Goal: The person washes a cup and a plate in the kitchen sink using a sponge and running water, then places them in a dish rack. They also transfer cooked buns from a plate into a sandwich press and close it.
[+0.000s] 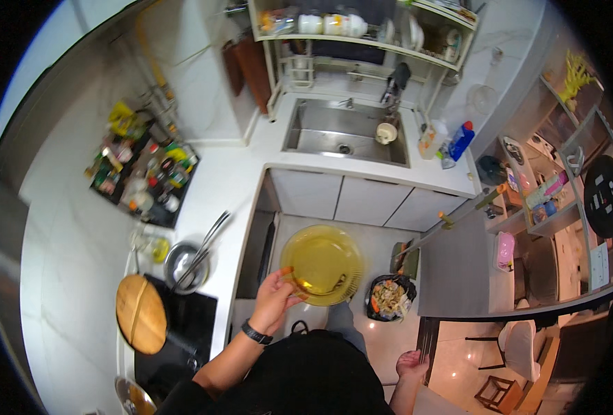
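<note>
A transparent amber-yellow glass plate [323,259] hangs above the floor in front of me. My left hand [274,301], with a dark band at the wrist, grips its near-left rim, thumb and fingers on the edge. Lower right, my right hand [413,364] hangs at my side, loosely curled, with nothing visible in it. It appears beside the dark door track [428,358]. Beyond the plate is a stainless steel sink [317,132] set in the white countertop [234,176]. A pale cup-like vessel [386,133] stands at the sink's right side.
Left, a metal bowl [181,264] with long utensils sits by a black cooktop [192,321]; a wooden lid [141,314] covers a pan there. Bottles crowd a dark rack [156,181]. Bottles of cleaner [461,140] stand right of the sink. A scrap-filled waste bin [391,300] is on the floor.
</note>
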A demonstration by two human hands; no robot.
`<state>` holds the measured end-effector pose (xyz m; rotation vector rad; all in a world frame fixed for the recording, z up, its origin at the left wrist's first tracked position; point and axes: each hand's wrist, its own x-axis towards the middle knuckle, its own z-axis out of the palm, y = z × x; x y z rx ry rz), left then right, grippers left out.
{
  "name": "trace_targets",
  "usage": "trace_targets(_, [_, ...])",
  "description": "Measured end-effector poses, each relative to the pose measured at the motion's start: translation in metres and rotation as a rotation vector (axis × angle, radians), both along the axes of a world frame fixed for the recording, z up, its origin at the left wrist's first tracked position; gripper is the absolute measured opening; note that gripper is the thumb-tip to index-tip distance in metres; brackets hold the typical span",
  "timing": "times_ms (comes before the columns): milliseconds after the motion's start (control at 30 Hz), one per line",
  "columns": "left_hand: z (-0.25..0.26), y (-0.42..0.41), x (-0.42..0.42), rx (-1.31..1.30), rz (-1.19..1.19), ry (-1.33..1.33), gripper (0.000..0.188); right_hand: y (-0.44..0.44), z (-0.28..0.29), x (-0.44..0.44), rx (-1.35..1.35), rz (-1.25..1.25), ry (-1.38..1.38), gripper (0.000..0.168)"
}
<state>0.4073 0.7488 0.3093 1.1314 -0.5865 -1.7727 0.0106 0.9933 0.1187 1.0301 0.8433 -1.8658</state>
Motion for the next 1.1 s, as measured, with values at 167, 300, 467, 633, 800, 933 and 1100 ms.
trace_targets(167, [-0.011,-0.086,-0.034,0.056,0.047,-0.053,0.036,-0.138,-0.014,-0.05,0.045,-0.03,0.074,0.053])
trace_targets(300, [-0.012,-0.146,-0.047,0.042,0.123,-0.106,0.027,-0.273,-0.04,-0.082,-0.355,0.224,0.242,0.044])
trace_targets(467, [-0.005,-0.216,-0.073,0.084,0.225,-0.115,0.026,-0.473,0.026,-0.076,-0.389,0.497,0.238,0.042])
trace_targets(633, [-0.024,-0.291,-0.078,0.109,0.28,-0.087,0.027,-0.615,0.07,-0.055,-0.281,0.498,0.393,0.042])
trace_targets(800, [-0.047,-0.376,-0.077,0.115,0.25,-0.109,0.029,-0.719,0.072,-0.071,-0.339,0.486,0.577,0.04])
trace_targets(933, [-0.039,-0.44,-0.092,0.14,0.23,-0.147,0.032,-0.815,0.055,-0.121,-0.464,0.472,0.781,0.038])
trace_targets(1100, [-0.038,-0.489,-0.09,0.18,0.188,-0.22,0.032,-0.952,0.041,-0.151,-0.405,0.426,0.928,0.029])
